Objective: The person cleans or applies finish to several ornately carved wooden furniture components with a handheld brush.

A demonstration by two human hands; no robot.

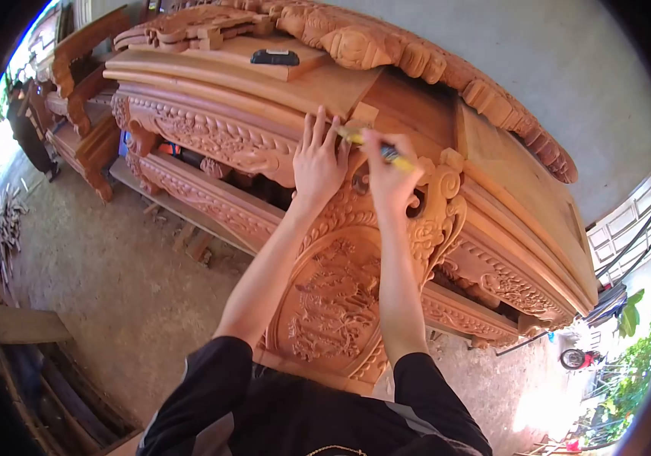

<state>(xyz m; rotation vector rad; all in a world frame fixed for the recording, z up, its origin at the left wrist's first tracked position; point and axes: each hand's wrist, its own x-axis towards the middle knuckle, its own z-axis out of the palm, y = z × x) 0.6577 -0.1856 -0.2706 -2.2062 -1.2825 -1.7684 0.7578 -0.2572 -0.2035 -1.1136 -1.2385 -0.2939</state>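
My left hand (319,161) lies on the top front edge of the carved wooden cabinet (211,76), its fingers stretched out and pointing away from me. Just right of it, my right hand (392,173) grips a yellow and black tool (392,154). The tool's tip points left, close to my left fingertips. A small light wood block (364,114) sits just beyond the tool. Below my hands is a carved oval panel (333,296), with scrolled carving (439,201) to the right of my right hand.
A black object (274,57) rests on a board on the cabinet top. A long carved piece (386,49) runs along the back. At the far left a person (29,129) stands beside other wooden furniture (86,114). Wood scraps (196,247) lie on the floor below the cabinet.
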